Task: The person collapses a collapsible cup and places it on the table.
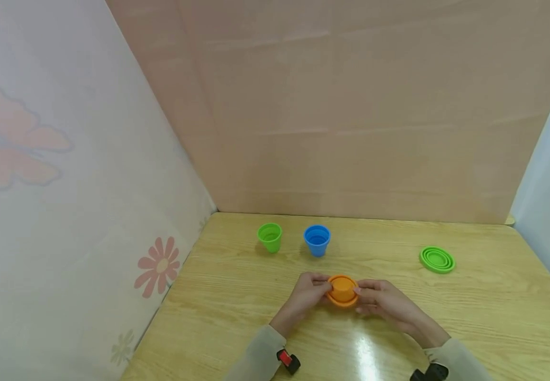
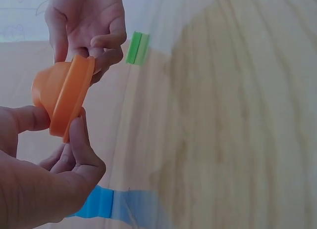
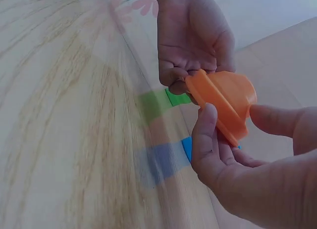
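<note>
Over the table's near middle, an orange collapsible cup (image 1: pixel 343 289) is held between both hands, partly unfolded. Its narrow base bulges up and its wide rim faces the tabletop. The left hand (image 1: pixel 306 292) pinches its left side, and the right hand (image 1: pixel 385 300) pinches the opposite side. In the left wrist view the cup (image 2: pixel 62 98) shows its stepped wall, with the left thumb (image 2: pixel 32 118) against it and fingers at the rim. From the right wrist, the right thumb (image 3: pixel 272 120) presses near the base while fingers support the rim of the cup (image 3: pixel 220 103).
Farther back on the wooden table (image 1: pixel 217 296) stand a green cup (image 1: pixel 270 237) and a blue cup (image 1: pixel 317 241), both unfolded and upright. A flattened green collapsible cup (image 1: pixel 437 260) lies to the right. A patterned sheet (image 1: pixel 79 211) borders the left side, a brown sheet (image 1: pixel 351 106) the back.
</note>
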`<state>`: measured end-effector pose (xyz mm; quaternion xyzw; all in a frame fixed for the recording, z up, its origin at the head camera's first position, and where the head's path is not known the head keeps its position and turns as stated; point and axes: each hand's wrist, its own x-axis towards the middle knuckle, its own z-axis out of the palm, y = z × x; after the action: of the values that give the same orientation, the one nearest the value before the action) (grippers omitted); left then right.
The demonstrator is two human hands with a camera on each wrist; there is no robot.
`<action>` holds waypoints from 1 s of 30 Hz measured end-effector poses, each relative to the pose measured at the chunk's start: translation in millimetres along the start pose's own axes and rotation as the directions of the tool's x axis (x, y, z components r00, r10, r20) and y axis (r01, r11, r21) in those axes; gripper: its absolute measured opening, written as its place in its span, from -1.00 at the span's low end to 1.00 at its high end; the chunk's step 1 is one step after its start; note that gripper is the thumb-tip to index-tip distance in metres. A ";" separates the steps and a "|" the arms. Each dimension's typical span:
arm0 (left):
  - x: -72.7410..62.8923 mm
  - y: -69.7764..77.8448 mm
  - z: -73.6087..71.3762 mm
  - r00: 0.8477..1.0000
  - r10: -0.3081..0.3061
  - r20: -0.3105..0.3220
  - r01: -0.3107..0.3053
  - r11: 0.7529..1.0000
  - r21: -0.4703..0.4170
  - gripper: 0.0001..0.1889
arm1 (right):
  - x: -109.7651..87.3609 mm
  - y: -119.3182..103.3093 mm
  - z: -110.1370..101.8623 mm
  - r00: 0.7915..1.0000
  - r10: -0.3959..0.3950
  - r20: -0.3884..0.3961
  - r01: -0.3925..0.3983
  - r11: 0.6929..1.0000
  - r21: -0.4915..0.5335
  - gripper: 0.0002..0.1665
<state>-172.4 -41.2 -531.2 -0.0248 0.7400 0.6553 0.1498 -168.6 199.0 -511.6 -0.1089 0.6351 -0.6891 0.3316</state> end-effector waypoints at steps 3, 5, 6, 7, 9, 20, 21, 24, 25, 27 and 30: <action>0.4 1.5 2.4 1.000 0.008 -0.022 -0.008 1.000 0.019 -0.66 | 0.4 1.1 -0.6 1.000 -0.006 -0.008 0.006 1.000 0.005 -0.23; 0.3 3.2 5.0 0.999 0.007 -0.036 -0.006 1.000 0.023 -0.66 | 0.9 2.2 0.0 1.000 -0.014 -0.022 0.014 1.000 0.001 -0.28; 0.1 4.1 6.5 0.999 0.007 -0.041 -0.005 1.000 0.030 -0.67 | 1.3 2.9 0.5 0.999 -0.018 -0.031 0.018 1.000 -0.005 -0.31; 0.0 5.0 7.8 0.999 0.007 -0.042 -0.006 0.999 0.037 -0.67 | 1.8 3.6 1.2 0.999 -0.022 -0.043 0.022 1.000 -0.010 -0.36; -0.9 6.9 10.1 0.999 0.003 -0.042 -0.001 0.999 0.047 -0.69 | 3.1 5.4 2.6 0.997 -0.028 -0.069 0.026 0.999 -0.019 -0.43; -7.4 7.7 6.0 0.994 -0.006 0.105 0.008 1.000 -0.013 -0.55 | 2.5 8.9 0.1 0.987 -0.004 -0.160 0.000 1.000 -0.024 -0.43; -7.1 7.0 6.0 0.994 -0.004 0.107 0.007 1.000 -0.020 -0.55 | 2.5 8.6 0.3 0.988 -0.007 -0.153 0.004 1.000 -0.024 -0.43; -5.1 4.4 6.5 0.995 0.004 0.098 -0.001 1.000 -0.030 -0.57 | 2.5 7.4 2.1 0.989 -0.009 -0.144 0.006 1.000 -0.018 -0.41; -4.0 3.4 6.8 0.996 0.006 0.089 -0.003 1.000 -0.027 -0.58 | 2.6 6.7 2.9 0.990 -0.009 -0.141 0.006 1.000 -0.020 -0.39; -2.1 1.6 7.3 0.998 0.005 0.062 -0.004 1.000 -0.011 -0.59 | 2.6 5.3 4.6 0.990 -0.008 -0.138 0.004 1.000 -0.030 -0.33; 0.3 0.1 8.4 1.000 -0.004 0.015 0.004 1.000 0.000 -0.61 | 3.0 3.8 7.4 0.988 -0.008 -0.154 -0.003 0.997 -0.071 -0.27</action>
<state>-171.2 -32.9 -532.0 -0.0215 0.7387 0.6552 0.1567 -165.5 191.4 -514.8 -0.0680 0.6827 -0.6729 0.2766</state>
